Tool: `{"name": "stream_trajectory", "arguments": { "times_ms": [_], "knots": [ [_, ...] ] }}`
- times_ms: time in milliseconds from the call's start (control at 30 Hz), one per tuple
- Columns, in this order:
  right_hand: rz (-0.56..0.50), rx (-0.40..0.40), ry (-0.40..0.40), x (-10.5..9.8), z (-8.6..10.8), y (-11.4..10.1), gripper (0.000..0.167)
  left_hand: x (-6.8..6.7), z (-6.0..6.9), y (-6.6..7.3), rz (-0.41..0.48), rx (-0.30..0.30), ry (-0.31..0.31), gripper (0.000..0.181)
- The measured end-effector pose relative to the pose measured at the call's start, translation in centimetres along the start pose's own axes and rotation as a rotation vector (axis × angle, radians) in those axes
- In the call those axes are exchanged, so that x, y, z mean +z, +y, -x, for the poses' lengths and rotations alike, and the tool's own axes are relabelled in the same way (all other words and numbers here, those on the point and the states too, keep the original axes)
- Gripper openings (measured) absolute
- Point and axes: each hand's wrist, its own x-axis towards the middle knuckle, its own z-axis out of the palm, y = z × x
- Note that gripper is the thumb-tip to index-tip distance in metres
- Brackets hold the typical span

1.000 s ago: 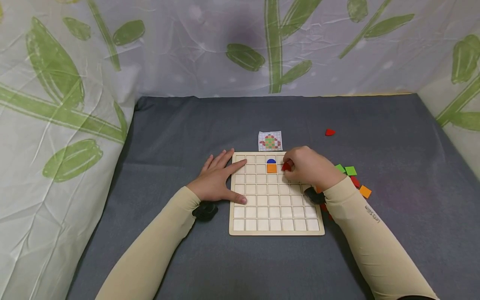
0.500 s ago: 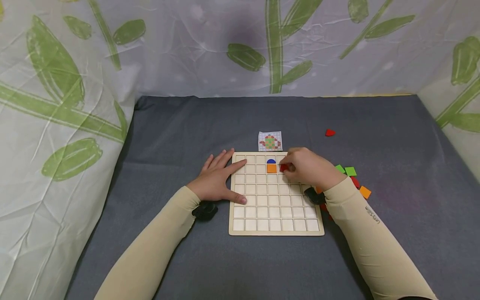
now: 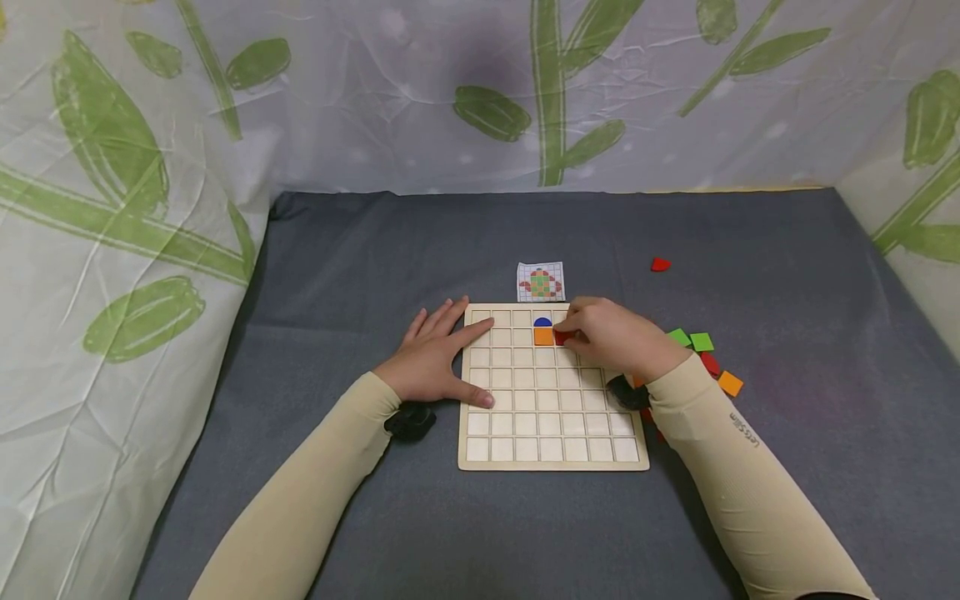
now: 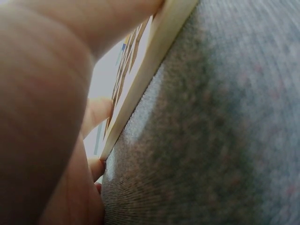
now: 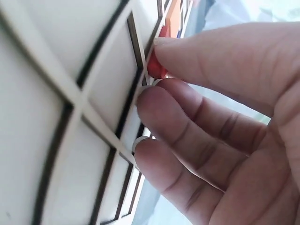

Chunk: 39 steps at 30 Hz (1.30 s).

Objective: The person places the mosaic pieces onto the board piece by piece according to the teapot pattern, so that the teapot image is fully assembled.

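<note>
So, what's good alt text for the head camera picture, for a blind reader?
A person's right hand pinches a red piece beside an orange square on a wooden grid board; the left hand rests on the board's left edge. A small picture card lies beyond.

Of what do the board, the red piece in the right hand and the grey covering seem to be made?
Board: probably wood, matte, by its pale tan edge. Red piece: perhaps painted wood or plastic; its even red looks smooth. Grey covering: likely woven fabric, matte, by its ribbed texture.
</note>
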Motion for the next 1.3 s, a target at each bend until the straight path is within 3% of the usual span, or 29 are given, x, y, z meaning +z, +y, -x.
{"name": "stream_trajectory", "arguments": {
  "times_ms": [333,633,1000,1300],
  "knots": [
    [-0.056,0.029,0.013,0.1,-0.1,0.0,0.02,-0.1,0.1,0.0,0.007,0.011,-0.006,0.118],
    [-0.135,0.045,0.025,-1.1,0.3,0.9,0.016,-0.2,0.0,0.1,0.006,0.001,-0.006,0.117],
    [-0.117,0.285,-0.012,-3.2,1.6,2.9,0.024,-0.3,0.0,0.3,0.003,0.003,-0.013,0.118],
    [-0.155,0.356,0.021,-4.3,2.6,5.2,0.027,-0.2,0.1,0.1,0.003,-0.002,-0.011,0.118]
  ]
}}
